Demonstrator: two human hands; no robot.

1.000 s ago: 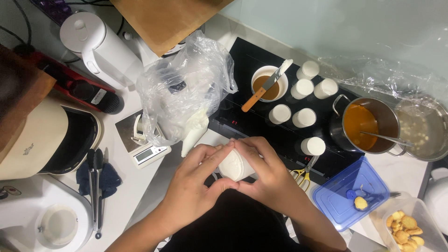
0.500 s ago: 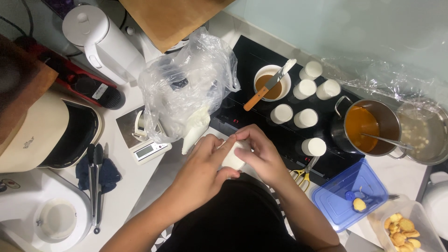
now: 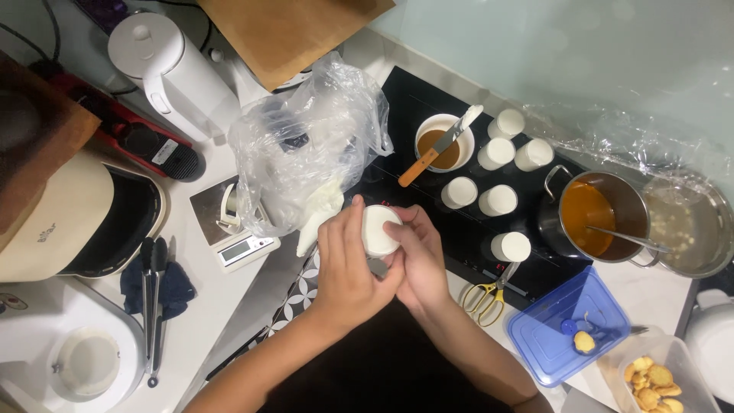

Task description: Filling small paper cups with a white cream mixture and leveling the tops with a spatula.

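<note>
Both hands hold one small white cup over the front edge of the black cooktop. My left hand wraps its left side with the thumb on the rim. My right hand grips it from the right and below. Several more small white cups stand on the cooktop behind. A white bowl of brown sauce with a wooden-handled spatula sits beyond my hands. A clear plastic bag holding white items lies just left of the cup.
A pot of orange-brown liquid with a spoon and a second pot stand at the right. Yellow scissors, a blue lid, a tub of biscuits, a scale, a white kettle and tongs surround me.
My hands have turned the white cup so its face shows toward me, and my fingers have shifted around its rim. The view has drifted slightly; nothing else moved.
</note>
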